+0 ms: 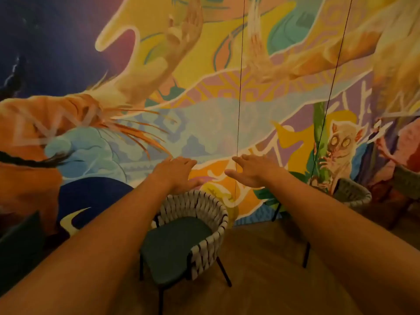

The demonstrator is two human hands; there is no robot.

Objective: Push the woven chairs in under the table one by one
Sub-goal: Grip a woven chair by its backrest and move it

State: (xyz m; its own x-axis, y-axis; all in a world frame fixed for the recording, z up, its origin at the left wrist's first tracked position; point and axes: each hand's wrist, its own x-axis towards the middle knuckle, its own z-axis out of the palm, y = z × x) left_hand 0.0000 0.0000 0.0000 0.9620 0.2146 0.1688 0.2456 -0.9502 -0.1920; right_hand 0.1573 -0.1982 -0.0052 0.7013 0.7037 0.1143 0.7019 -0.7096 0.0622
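A woven chair point(200, 208) with a pale woven back, a dark green seat cushion and thin black legs stands on the wooden floor in front of a painted wall. Both my arms stretch forward above it. My left hand point(176, 172) hovers palm down just above the chair's back rim, fingers straight, touching nothing. My right hand point(252, 170) is held out to the right of the chair, fingers spread and relaxed, holding nothing. No table shows in this view.
A second woven chair point(352, 194), partly hidden by my right arm, stands at the right by the wall. A colourful mural point(204, 87) fills the wall. Two thin dark cords point(239, 87) hang down in front of it. A dark green object point(20, 242) sits at the left edge.
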